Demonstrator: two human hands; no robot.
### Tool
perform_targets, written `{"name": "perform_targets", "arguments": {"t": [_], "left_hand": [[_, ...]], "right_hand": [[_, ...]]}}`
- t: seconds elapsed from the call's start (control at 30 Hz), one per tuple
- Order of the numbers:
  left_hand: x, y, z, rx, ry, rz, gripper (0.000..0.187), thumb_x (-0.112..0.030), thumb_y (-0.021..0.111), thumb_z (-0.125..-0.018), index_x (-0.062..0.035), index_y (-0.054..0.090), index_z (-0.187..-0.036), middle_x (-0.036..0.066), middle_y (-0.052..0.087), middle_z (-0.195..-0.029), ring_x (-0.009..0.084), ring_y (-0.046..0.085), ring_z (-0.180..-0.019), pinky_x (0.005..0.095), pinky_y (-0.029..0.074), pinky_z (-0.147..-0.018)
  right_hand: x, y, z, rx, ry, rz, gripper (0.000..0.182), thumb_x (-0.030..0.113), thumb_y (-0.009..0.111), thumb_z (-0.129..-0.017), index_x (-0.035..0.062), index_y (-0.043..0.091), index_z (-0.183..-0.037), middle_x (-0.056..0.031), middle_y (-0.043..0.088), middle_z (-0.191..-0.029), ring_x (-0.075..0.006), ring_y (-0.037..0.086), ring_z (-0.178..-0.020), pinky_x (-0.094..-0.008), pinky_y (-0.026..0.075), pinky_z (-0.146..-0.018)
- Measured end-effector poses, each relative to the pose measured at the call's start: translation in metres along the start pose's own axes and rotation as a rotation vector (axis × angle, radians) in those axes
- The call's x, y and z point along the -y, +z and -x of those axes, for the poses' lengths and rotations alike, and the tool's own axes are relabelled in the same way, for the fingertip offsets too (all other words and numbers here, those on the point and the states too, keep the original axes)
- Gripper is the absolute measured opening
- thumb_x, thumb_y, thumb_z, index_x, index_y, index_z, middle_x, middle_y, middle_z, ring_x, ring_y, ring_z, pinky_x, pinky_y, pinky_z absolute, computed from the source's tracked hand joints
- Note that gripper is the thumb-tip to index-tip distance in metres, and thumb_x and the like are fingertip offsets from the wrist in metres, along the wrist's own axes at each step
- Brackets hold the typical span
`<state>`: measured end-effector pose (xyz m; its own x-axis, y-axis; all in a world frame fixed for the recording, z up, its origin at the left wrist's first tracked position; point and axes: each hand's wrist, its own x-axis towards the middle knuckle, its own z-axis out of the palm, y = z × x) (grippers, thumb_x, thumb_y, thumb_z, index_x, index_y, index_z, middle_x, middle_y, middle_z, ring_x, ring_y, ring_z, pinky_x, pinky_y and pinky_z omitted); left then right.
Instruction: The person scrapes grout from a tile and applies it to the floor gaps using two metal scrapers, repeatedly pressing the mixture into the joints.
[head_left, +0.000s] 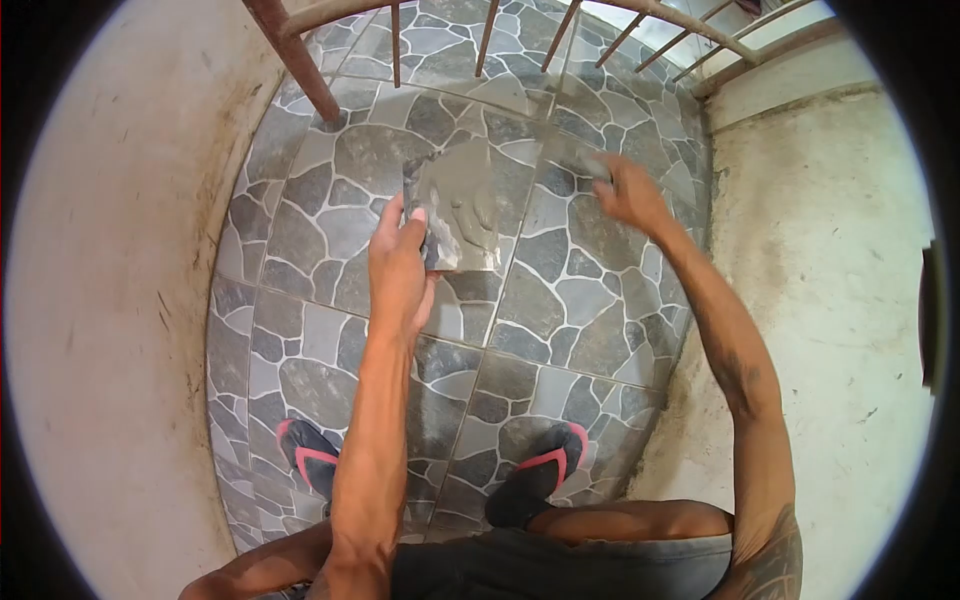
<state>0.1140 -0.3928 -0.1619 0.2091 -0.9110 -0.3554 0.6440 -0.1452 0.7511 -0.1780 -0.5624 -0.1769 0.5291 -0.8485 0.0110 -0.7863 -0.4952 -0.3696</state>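
Observation:
In my left hand (pixel 398 258) is a piece of tile (pixel 462 258), gripped at its left edge with the thumb on top. Wet grey mortar (pixel 458 185) covers most of its upper face, smeared thinner toward the lower left. My right hand (pixel 634 196), to the right of the tile and apart from it, is closed around the handle of a trowel (pixel 578 158). Motion blurs the trowel's blade, which points up and left toward the tile. Both hands are above the stone-patterned floor.
The tiled floor (pixel 325 350) runs between a stained wall (pixel 120 300) on the left and another wall (pixel 800 260) on the right. A rusty metal gate (pixel 310 75) crosses the far end. My feet in pink-strapped flip-flops (pixel 545 460) stand below.

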Motion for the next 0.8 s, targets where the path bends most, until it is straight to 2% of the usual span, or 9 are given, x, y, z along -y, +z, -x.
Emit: {"name": "perform_targets", "arguments": {"t": [0.2, 0.4, 0.5, 0.57, 0.63, 0.67, 0.7, 0.77, 0.8], "left_hand": [[0.019, -0.019, 0.0, -0.078, -0.045, 0.029, 0.036, -0.01, 0.045, -0.101, 0.0009, 0.046, -0.135, 0.01, 0.062, -0.117, 0.0164, 0.066, -0.098, 0.0319, 0.058, -0.082], [0.019, -0.04, -0.013, -0.141, -0.11, 0.048, 0.038, -0.011, 0.046, -0.101, 0.0002, 0.045, -0.138, 0.008, 0.062, -0.119, 0.0152, 0.064, -0.1, 0.0304, 0.055, -0.081], [0.015, -0.044, -0.031, -0.112, -0.09, 0.061, 0.039, -0.012, 0.047, -0.101, 0.0002, 0.045, -0.138, 0.008, 0.062, -0.119, 0.0156, 0.064, -0.102, 0.0319, 0.055, -0.082], [0.01, -0.039, -0.042, -0.087, -0.07, 0.065, 0.039, -0.012, 0.048, -0.101, 0.0003, 0.045, -0.138, 0.009, 0.062, -0.118, 0.0159, 0.064, -0.102, 0.0329, 0.055, -0.083], [-0.002, -0.027, -0.053, -0.069, -0.054, 0.074, 0.039, -0.012, 0.049, -0.101, 0.0004, 0.045, -0.138, 0.009, 0.062, -0.118, 0.016, 0.064, -0.101, 0.0335, 0.056, -0.083], [-0.008, -0.022, -0.057, -0.049, -0.034, 0.082, 0.04, -0.012, 0.05, -0.101, 0.0004, 0.045, -0.138, 0.008, 0.062, -0.117, 0.0161, 0.064, -0.101, 0.0338, 0.056, -0.083], [-0.015, -0.018, -0.058, -0.027, -0.02, 0.092, 0.04, -0.012, 0.05, -0.1, 0.0004, 0.045, -0.138, 0.008, 0.062, -0.117, 0.0162, 0.064, -0.101, 0.0342, 0.056, -0.084], [-0.028, -0.009, -0.059, -0.021, 0.029, 0.098, 0.04, -0.011, 0.05, -0.1, 0.0003, 0.046, -0.139, 0.008, 0.063, -0.117, 0.0164, 0.064, -0.1, 0.0347, 0.056, -0.084], [-0.036, -0.006, -0.053, -0.051, 0.049, 0.087, 0.04, -0.011, 0.05, -0.1, 0.0002, 0.046, -0.139, 0.008, 0.063, -0.117, 0.0165, 0.065, -0.1, 0.0348, 0.057, -0.084]], "right_hand": [[-0.052, 0.02, -0.116, 0.022, 0.011, 0.231, 0.029, 0.02, 0.061, -0.075, -0.0018, 0.065, -0.093, -0.0291, 0.065, -0.093, -0.0463, 0.062, -0.091, -0.0518, 0.049, -0.083], [-0.048, 0.039, -0.145, 0.063, -0.114, 0.363, 0.026, 0.021, 0.061, -0.073, -0.001, 0.065, -0.087, -0.0262, 0.066, -0.087, -0.0437, 0.063, -0.086, -0.0511, 0.052, -0.074], [-0.039, 0.054, -0.118, -0.032, -0.226, 0.364, 0.023, 0.019, 0.062, -0.072, 0.0002, 0.064, -0.085, -0.0246, 0.066, -0.08, -0.0435, 0.064, -0.08, -0.0505, 0.053, -0.071], [-0.02, 0.053, -0.093, 0.067, -0.156, 0.236, 0.036, 0.014, 0.063, -0.072, 0.0094, 0.067, -0.108, -0.0227, 0.067, -0.099, -0.0405, 0.064, -0.092, -0.0482, 0.054, -0.078], [0.018, 0.048, -0.069, 0.312, 0.002, 0.337, 0.039, 0.014, 0.065, -0.072, 0.0095, 0.067, -0.111, -0.0213, 0.067, -0.104, -0.0415, 0.064, -0.094, -0.0469, 0.054, -0.08], [0.021, 0.057, -0.044, 0.1, -0.209, 0.178, 0.042, 0.013, 0.066, -0.071, 0.0087, 0.067, -0.112, -0.0213, 0.067, -0.104, -0.0426, 0.064, -0.094, -0.0466, 0.054, -0.083], [0.043, 0.053, -0.033, 0.219, -0.052, 0.156, 0.027, 0.014, 0.065, -0.07, 0.0062, 0.066, -0.096, -0.0216, 0.066, -0.102, -0.0415, 0.064, -0.089, -0.0486, 0.053, -0.079], [0.055, 0.047, -0.018, 0.33, -0.244, 0.007, 0.028, 0.013, 0.063, -0.072, 0.0064, 0.068, -0.099, -0.0219, 0.067, -0.098, -0.0409, 0.064, -0.088, -0.0473, 0.052, -0.081], [0.068, 0.041, -0.011, 0.461, -0.182, -0.072, 0.032, 0.012, 0.062, -0.072, 0.0059, 0.067, -0.103, -0.0223, 0.067, -0.097, -0.0407, 0.065, -0.089, -0.0461, 0.052, -0.081]]}}
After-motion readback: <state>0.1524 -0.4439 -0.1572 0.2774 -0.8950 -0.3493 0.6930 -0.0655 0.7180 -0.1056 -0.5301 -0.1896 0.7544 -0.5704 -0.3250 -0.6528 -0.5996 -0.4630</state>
